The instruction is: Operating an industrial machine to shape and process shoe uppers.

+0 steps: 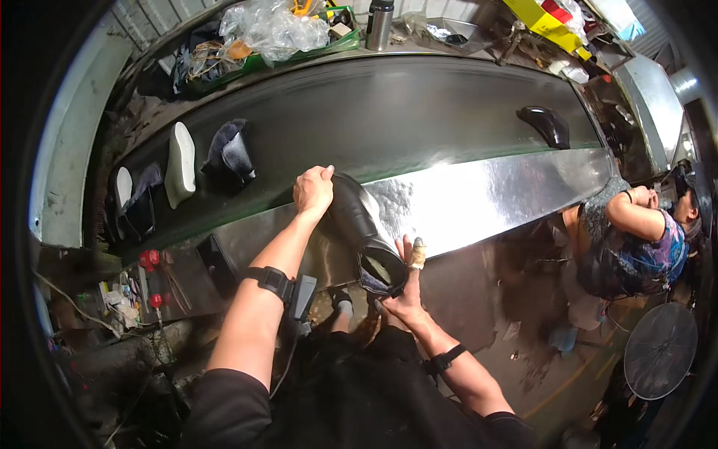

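A black leather boot lies aslant over the shiny metal ledge in front of me, its dark-lined opening turned toward my body. At the boot's far end, my left hand is closed with its fingers curled against the leather. My right hand grips the near end beside the opening; its fingers point up along the boot's side, and one fingertip has a beige wrap. Most of the contact under both hands is hidden.
The dark conveyor belt carries white shoe forms, fur-lined black boot uppers and a glossy black boot. Behind it stand a green crate with plastic bags and a steel flask. Another person sits at right, near a round fan.
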`<state>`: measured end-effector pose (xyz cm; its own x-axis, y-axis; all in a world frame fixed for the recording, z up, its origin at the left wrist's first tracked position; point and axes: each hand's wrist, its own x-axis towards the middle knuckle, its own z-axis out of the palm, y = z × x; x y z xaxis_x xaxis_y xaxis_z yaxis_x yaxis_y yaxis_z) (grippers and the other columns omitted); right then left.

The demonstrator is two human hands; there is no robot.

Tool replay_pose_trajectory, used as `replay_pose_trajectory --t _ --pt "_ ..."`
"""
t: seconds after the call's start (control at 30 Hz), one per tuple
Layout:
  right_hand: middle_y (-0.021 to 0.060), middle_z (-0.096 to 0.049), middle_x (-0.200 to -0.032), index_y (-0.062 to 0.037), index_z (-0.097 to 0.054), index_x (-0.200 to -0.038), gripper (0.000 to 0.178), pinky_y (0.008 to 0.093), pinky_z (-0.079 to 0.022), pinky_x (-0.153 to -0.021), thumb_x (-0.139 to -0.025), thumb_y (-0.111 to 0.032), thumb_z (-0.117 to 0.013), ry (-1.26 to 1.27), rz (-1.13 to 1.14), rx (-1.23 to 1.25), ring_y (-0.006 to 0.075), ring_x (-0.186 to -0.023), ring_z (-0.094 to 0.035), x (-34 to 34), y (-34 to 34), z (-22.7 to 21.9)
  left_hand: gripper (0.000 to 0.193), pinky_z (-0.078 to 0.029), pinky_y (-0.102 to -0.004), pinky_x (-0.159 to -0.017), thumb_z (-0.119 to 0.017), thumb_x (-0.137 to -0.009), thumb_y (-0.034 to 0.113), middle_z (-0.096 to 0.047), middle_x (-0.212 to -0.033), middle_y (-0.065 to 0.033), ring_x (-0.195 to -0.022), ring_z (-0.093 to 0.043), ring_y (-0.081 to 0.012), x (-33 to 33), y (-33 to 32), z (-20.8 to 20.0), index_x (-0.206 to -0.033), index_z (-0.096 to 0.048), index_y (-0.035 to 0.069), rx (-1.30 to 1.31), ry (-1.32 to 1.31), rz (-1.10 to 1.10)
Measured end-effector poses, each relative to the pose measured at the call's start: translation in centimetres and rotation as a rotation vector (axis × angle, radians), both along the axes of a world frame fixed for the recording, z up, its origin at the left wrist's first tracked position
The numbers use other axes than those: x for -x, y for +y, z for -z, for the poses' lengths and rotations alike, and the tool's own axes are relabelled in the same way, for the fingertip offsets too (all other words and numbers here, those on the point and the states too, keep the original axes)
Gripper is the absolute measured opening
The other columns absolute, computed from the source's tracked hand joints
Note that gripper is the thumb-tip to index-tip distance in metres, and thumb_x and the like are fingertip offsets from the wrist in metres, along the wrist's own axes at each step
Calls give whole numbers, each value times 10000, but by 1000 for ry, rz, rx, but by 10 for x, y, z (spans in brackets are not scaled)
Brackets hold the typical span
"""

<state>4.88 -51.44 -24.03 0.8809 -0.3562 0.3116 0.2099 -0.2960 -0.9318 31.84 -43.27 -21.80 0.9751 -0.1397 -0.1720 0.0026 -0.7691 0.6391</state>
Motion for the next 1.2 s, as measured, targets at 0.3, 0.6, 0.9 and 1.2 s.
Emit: replay_pose_trajectory --t 0.3,0.6,0.9,1.2 --pt "257 -378 -1488 16 -160 -1513 1055 369 -377 -1092 -725 -120 -847 255 -233 33 307 -1341 -458 57 -54 -30 381 -489 -427 -805 -582 -937 392 -701 -925 -192 -895 -671 -334 46 37 33 -930 -724 39 57 152 -26" --pt "218 -313 -1541 24 -164 -1514 971 380 -283 -1147 -775 -82 -785 305 -339 -38 296 -1416 -343 53 -57 -39 355 -485 -376 -841 -640 -917 345 -705 -977 -143 -906 -646 -248 57 51 29 -1022 -697 11 141 59 -56" --pt "185 -280 -1557 21 -168 -1519 929 375 -220 -1173 -776 -66 -719 300 -401 -303 254 -1453 -259 56 -67 -43 313 -506 -417 -893 -711 -703 173 -677 -994 -161 -950 -648 -329 155 15 -91 -979 -694 27 181 -376 985" --pt "217 -160 -1585 33 -149 -1519 988 391 -83 -1209 -670 4 -654 297 -507 -4 337 -1494 -93 52 -89 -48 297 -538 -449 -762 -619 -702 213 -693 -857 -184 -811 -669 -390 131 -24 -98 -944 -727 79 -18 -4 1023"
